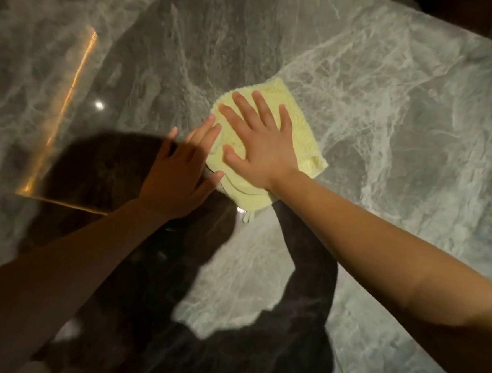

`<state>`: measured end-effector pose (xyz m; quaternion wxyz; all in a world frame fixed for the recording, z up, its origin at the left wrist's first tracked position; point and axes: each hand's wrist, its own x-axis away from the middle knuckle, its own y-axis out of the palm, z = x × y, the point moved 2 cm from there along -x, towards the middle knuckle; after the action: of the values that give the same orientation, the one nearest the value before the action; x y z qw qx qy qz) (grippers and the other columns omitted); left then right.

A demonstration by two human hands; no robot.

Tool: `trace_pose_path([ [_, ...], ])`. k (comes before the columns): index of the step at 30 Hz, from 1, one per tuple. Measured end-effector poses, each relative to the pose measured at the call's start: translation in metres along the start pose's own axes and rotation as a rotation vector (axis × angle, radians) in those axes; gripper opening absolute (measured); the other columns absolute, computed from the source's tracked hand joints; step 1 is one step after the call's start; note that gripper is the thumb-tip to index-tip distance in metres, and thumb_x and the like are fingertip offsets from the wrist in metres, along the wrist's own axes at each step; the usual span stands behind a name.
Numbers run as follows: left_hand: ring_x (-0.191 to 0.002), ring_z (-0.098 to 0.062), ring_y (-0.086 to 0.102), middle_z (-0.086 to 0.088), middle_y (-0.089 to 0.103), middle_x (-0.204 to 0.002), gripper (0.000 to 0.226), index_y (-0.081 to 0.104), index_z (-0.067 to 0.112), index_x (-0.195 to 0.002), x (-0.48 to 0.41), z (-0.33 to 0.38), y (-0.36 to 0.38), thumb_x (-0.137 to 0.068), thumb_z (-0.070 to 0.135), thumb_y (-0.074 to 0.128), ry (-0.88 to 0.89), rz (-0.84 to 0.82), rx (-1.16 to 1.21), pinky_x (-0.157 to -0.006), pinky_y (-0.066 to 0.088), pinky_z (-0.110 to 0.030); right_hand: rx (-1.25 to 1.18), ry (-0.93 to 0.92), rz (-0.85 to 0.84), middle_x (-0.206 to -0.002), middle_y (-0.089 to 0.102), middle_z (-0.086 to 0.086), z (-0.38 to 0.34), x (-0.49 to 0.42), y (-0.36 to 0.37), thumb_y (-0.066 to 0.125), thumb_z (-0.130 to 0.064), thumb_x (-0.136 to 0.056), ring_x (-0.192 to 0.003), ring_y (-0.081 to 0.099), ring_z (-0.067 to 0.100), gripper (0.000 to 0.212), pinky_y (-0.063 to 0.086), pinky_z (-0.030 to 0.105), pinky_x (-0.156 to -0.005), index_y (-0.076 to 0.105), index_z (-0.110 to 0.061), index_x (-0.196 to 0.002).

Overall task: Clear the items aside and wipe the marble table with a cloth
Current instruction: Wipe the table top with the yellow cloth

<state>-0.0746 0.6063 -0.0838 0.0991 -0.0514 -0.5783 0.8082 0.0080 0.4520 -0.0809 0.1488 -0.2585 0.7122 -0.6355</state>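
Grey veined marble surface (402,115) under dim warm light, yellow cloth (297,123) laid flat near centre, right hand (258,146) pressed open-palmed on it, nothing gripped, left hand (179,170) flat at its 9 o'clock edge, fingers spread, orange reflection (72,89) at 10 o'clock.

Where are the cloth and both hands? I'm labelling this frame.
cloth (303,126): head view, bare yellow part right of the fingers.
right hand (258,146): head view, back of the hand.
left hand (176,176): head view, back of the hand.
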Motion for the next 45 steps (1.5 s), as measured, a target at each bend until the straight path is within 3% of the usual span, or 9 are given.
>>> trace_pose_path([
  [3,-0.145,-0.019,0.02,-0.004,0.009,-0.16,0.068,0.011,0.016,-0.149,-0.004,0.005,0.0,-0.092,0.052,0.023,-0.086,0.002,0.013,-0.116,0.013,-0.046,-0.002,-0.03,0.008,-0.162,0.011,-0.005,0.005,-0.011,-0.001,0.033,-0.058,-0.089,-0.15,0.001,0.025,0.066,0.0,0.058,-0.116,0.019,-0.036,-0.15],
  [6,-0.146,-0.022,0.014,-0.004,0.009,-0.16,0.07,0.008,0.019,-0.149,-0.015,0.017,0.0,-0.091,0.056,0.022,-0.163,0.002,-0.016,-0.114,0.015,-0.052,0.005,-0.059,0.029,-0.161,0.013,-0.004,0.018,-0.016,-0.001,0.031,-0.06,-0.09,-0.15,0.004,0.023,0.066,0.002,0.057,-0.116,0.02,-0.036,-0.15],
  [13,-0.146,-0.029,0.015,-0.004,0.014,-0.159,0.067,0.015,0.023,-0.15,-0.053,0.037,0.007,-0.092,0.057,0.018,-0.168,-0.038,-0.173,-0.113,0.016,-0.058,-0.005,-0.077,0.042,-0.162,0.01,-0.004,0.068,-0.029,-0.009,0.028,-0.061,-0.09,-0.15,0.002,0.02,0.067,0.0,0.054,-0.118,0.017,-0.034,-0.151],
  [18,-0.143,-0.034,0.024,-0.007,0.02,-0.158,0.063,0.022,0.025,-0.148,-0.094,0.066,0.02,-0.093,0.056,0.022,-0.119,0.003,-0.288,-0.111,0.021,-0.059,-0.034,0.021,0.076,-0.162,0.011,-0.004,0.125,-0.037,-0.018,0.028,-0.06,-0.089,-0.15,0.002,0.019,0.066,-0.001,0.054,-0.118,0.02,-0.036,-0.15],
  [23,-0.142,-0.036,0.025,-0.006,0.023,-0.157,0.067,0.025,0.027,-0.147,-0.14,0.103,0.038,-0.091,0.061,0.012,-0.068,-0.002,-0.282,-0.11,0.019,-0.06,-0.057,0.178,0.103,-0.162,0.011,-0.003,0.199,-0.048,-0.029,0.029,-0.059,-0.089,-0.15,0.001,0.019,0.066,-0.002,0.054,-0.118,0.02,-0.036,-0.15],
  [28,-0.143,-0.039,0.019,-0.005,0.022,-0.157,0.065,0.025,0.028,-0.146,-0.178,0.134,0.053,-0.089,0.06,0.027,-0.031,0.0,-0.26,-0.11,0.016,-0.062,-0.05,0.302,0.112,-0.162,0.01,-0.003,0.274,-0.057,-0.04,0.027,-0.059,-0.089,-0.15,0.002,0.02,0.066,-0.001,0.055,-0.117,0.018,-0.035,-0.15],
  [35,-0.144,-0.039,0.013,-0.003,0.017,-0.159,0.066,0.021,0.03,-0.148,-0.203,0.148,0.056,-0.089,0.06,0.021,-0.051,-0.007,-0.263,-0.11,0.012,-0.064,-0.068,0.439,0.141,-0.162,0.009,-0.003,0.352,-0.06,-0.054,0.025,-0.058,-0.089,-0.15,0.002,0.02,0.066,-0.001,0.055,-0.118,0.018,-0.035,-0.15],
  [45,-0.145,-0.037,0.012,-0.002,0.016,-0.159,0.067,0.021,0.03,-0.147,-0.203,0.148,0.054,-0.088,0.061,0.023,-0.054,-0.011,-0.262,-0.11,0.012,-0.064,-0.094,0.62,0.15,-0.162,0.009,-0.005,0.37,-0.016,-0.053,0.024,-0.058,-0.09,-0.15,0.0,0.021,0.063,-0.002,0.061,-0.114,0.017,-0.037,-0.15],
])
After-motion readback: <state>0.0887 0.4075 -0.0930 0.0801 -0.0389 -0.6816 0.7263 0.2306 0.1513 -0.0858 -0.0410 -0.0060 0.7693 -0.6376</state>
